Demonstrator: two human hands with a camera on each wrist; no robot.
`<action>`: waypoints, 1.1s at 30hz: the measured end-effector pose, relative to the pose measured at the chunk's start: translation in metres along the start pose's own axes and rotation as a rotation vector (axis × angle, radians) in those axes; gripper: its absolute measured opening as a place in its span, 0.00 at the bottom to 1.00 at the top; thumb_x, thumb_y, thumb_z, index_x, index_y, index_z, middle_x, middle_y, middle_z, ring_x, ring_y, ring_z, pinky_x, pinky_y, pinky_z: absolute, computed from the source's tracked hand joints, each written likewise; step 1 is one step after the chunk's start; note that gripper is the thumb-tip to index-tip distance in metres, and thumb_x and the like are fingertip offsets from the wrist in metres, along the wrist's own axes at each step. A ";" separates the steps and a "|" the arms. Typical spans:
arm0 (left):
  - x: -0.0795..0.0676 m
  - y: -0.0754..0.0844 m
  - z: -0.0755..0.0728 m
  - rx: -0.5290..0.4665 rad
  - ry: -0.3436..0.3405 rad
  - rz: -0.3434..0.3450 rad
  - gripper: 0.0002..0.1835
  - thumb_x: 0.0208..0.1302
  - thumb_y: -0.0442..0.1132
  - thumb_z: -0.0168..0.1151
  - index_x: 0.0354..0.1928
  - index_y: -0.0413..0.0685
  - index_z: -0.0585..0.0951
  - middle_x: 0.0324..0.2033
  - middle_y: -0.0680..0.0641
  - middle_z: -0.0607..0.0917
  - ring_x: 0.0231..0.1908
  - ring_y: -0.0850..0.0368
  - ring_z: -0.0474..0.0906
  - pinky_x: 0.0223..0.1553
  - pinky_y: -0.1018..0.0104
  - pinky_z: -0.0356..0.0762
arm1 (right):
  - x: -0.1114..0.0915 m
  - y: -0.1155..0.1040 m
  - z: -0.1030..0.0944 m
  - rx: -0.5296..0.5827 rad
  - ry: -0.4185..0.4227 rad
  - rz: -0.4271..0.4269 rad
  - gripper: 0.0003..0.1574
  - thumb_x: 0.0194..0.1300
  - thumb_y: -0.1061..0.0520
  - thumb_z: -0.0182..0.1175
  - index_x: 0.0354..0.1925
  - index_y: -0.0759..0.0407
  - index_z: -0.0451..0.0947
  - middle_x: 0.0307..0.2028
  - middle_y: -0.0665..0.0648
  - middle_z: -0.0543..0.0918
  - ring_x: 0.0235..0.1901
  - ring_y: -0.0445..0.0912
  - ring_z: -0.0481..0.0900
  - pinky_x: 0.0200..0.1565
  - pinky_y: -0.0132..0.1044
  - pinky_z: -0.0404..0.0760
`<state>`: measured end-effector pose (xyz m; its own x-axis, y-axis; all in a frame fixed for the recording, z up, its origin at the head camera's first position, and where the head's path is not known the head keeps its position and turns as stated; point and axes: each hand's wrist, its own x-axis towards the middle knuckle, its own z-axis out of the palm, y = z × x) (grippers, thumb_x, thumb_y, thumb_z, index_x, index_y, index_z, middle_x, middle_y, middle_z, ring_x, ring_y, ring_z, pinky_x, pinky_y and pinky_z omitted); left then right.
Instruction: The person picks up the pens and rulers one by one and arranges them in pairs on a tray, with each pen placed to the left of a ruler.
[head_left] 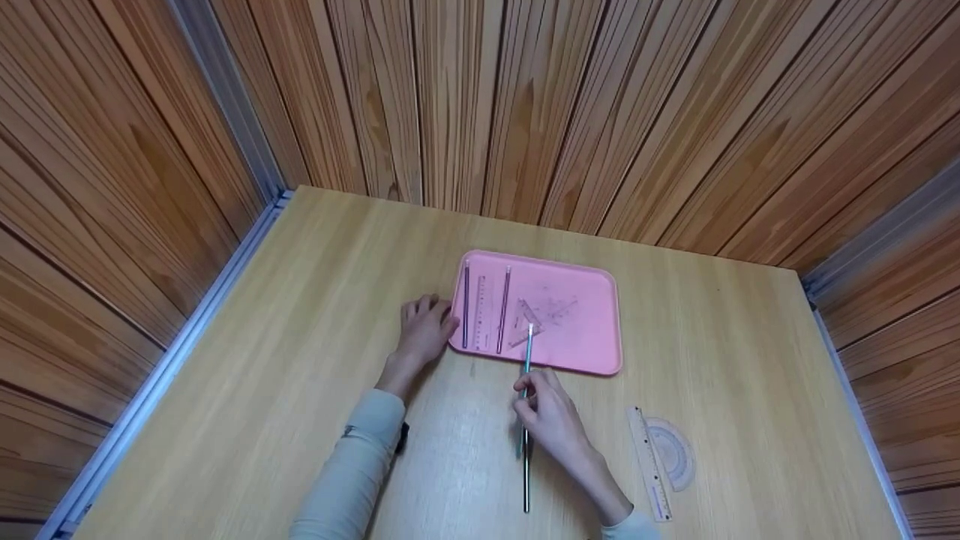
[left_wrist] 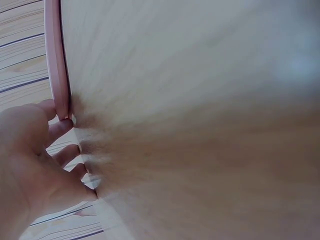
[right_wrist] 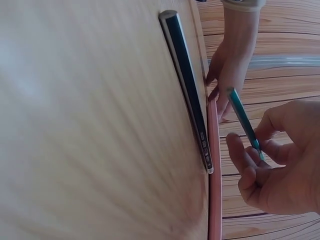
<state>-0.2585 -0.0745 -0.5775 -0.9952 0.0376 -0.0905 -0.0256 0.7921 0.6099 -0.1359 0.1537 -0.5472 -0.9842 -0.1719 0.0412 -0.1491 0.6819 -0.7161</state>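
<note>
My left hand is at the front left corner of a pink tray, its thumb over the rim and a fingertip at the outer edge. The other fingertips rest on the table in the left wrist view. My right hand pinches a teal pencil between thumb and fingers, its upper end overlapping the tray's front part in the head view. Below that hand, a dark pencil lies on the table. Inside the tray are two dark pencils, left and right, a clear ruler and clear set squares.
On the table to the right lie another clear ruler and a clear protractor, side by side. Wood-plank walls with metal rails enclose the table at the back and sides.
</note>
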 end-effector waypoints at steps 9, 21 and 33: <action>0.000 -0.001 0.000 -0.006 -0.001 -0.008 0.24 0.76 0.53 0.49 0.67 0.54 0.74 0.72 0.43 0.64 0.71 0.42 0.53 0.72 0.46 0.49 | 0.007 0.006 -0.006 0.054 0.010 0.028 0.15 0.57 0.68 0.59 0.44 0.60 0.77 0.41 0.56 0.72 0.31 0.39 0.75 0.30 0.28 0.75; 0.001 0.000 0.000 0.012 -0.004 0.006 0.23 0.75 0.52 0.51 0.67 0.53 0.74 0.71 0.42 0.65 0.69 0.42 0.54 0.71 0.47 0.50 | 0.020 0.010 -0.014 0.062 0.045 0.060 0.35 0.54 0.73 0.60 0.62 0.63 0.73 0.48 0.59 0.67 0.31 0.41 0.71 0.27 0.26 0.72; 0.003 -0.001 0.001 0.012 -0.010 -0.008 0.24 0.76 0.53 0.50 0.67 0.54 0.74 0.72 0.43 0.64 0.70 0.42 0.54 0.72 0.47 0.48 | 0.032 0.017 -0.023 0.094 0.079 0.032 0.38 0.56 0.75 0.58 0.67 0.68 0.69 0.49 0.62 0.68 0.34 0.44 0.74 0.30 0.27 0.76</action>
<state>-0.2609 -0.0745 -0.5786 -0.9939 0.0369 -0.1036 -0.0328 0.7999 0.5992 -0.1722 0.1765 -0.5419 -0.9933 -0.0922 0.0692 -0.1115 0.6160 -0.7799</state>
